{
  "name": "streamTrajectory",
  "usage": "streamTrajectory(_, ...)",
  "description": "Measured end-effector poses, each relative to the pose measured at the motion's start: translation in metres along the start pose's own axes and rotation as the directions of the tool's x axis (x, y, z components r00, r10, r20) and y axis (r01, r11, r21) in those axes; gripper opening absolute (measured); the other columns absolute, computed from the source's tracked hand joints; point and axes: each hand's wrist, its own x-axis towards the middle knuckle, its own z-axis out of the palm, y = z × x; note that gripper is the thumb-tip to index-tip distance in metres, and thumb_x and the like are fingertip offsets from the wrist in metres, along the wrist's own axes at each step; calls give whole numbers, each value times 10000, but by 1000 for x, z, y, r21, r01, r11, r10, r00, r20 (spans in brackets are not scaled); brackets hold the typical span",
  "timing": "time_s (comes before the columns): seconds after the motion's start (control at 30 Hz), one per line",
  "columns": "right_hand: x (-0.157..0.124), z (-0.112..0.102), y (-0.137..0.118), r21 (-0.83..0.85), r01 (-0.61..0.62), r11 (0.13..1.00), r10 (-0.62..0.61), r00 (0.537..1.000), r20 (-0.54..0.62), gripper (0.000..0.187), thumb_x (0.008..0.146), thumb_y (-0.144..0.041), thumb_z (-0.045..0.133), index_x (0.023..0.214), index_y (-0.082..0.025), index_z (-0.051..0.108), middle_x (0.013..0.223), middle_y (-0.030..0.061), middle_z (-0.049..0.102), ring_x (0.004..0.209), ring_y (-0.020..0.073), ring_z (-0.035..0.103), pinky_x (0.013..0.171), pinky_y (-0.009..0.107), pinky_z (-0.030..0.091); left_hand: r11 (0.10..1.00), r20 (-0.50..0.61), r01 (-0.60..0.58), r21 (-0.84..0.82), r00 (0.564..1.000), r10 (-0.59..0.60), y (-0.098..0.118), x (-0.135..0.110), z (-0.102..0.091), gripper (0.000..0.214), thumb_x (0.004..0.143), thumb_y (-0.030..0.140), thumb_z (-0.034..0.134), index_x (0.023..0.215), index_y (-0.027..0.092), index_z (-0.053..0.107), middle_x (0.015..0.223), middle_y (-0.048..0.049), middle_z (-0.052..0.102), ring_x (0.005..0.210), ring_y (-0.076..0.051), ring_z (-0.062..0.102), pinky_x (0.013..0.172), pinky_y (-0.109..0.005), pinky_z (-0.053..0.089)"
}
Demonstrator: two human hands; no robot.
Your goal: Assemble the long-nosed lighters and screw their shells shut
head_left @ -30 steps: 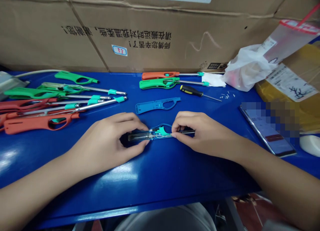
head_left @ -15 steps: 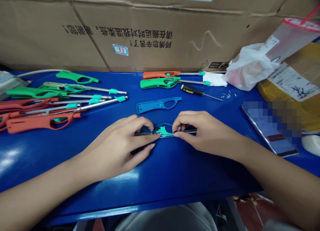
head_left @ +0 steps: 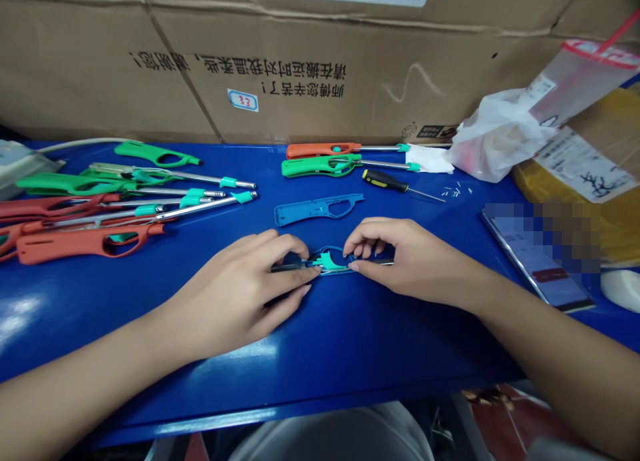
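A blue long-neck lighter (head_left: pixel 327 270) lies on the table before me with its inner parts exposed, including a teal trigger (head_left: pixel 328 260). My left hand (head_left: pixel 250 284) pinches its left part between thumb and fingers, hiding much of the handle. At the right end, my right hand (head_left: pixel 400 254) has its thumb on the metal rod and its index fingertip at the blue rim, a small gap between them. The rod (head_left: pixel 385 262) runs on beneath that hand. Just beyond lies a loose blue handle half (head_left: pixel 305 209), inner side up.
Green and red lighters and casing halves (head_left: pixel 90 242) are piled at left. Farther back are an orange lighter (head_left: pixel 320 150), a green lighter (head_left: pixel 320 166), a screwdriver (head_left: pixel 385 180) and several small screws (head_left: pixel 455 191). A phone (head_left: pixel 535 261) lies right; a cardboard box (head_left: pixel 240 41) walls the back.
My right index finger has lifted slightly away from the thumb, showing more of the blue rim. My left hand keeps its grip; the lighter stays in place.
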Motion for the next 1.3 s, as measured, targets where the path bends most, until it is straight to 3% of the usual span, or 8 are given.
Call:
streamTrajectory(0.17,-1,-14,2,-9,-58,998,58,998,-28,110,865,-208,658,923,-205,752,897,15,756,804,156,664,769,292,545,1000,-23,-14,-3,1000,14,-1,0,2,278,1048,239,585,1260,228,764,1176,-98,678,985,-226,644,836,-376,521)
streamTrajectory(0.33,-4,-25,2,-62,-124,990,128,989,68,109,868,-315,699,851,-231,767,868,14,765,822,180,674,755,311,535,1000,-32,-23,8,999,23,-2,0,3,261,1050,237,584,1243,221,760,1170,-99,692,989,-224,650,834,-368,523)
streamTrajectory(0.6,-1,-15,4,-38,-176,984,179,978,103,117,879,-317,713,833,-224,766,794,4,741,751,163,651,663,286,491,998,-56,-62,25,996,63,-2,-1,3,191,1039,224,615,1148,211,770,1124,-80,721,945,-213,657,820,-355,526)
streamTrajectory(0.8,-3,-18,2,-35,-168,985,171,975,144,242,914,-451,704,863,-226,778,843,11,745,781,168,638,695,304,480,998,-63,-64,11,996,64,-2,-2,3,164,1031,225,634,1119,203,771,1116,-78,721,925,-210,655,800,-354,531)
streamTrajectory(1.03,-1,-16,3,-88,-134,987,146,979,146,194,814,-414,815,813,-230,751,857,-3,712,796,165,599,718,305,463,997,-79,-69,-36,995,66,-3,-1,6,172,1040,227,618,1097,213,780,1137,-74,772,1009,-217,724,868,-352,576)
streamTrajectory(1.3,0,-16,4,-135,-156,978,176,974,145,151,852,-379,786,808,-240,749,880,1,725,794,166,598,723,302,451,996,-76,-75,-52,995,71,-4,1,5,179,1023,210,646,1136,217,785,1149,-77,793,1048,-241,720,893,-379,583)
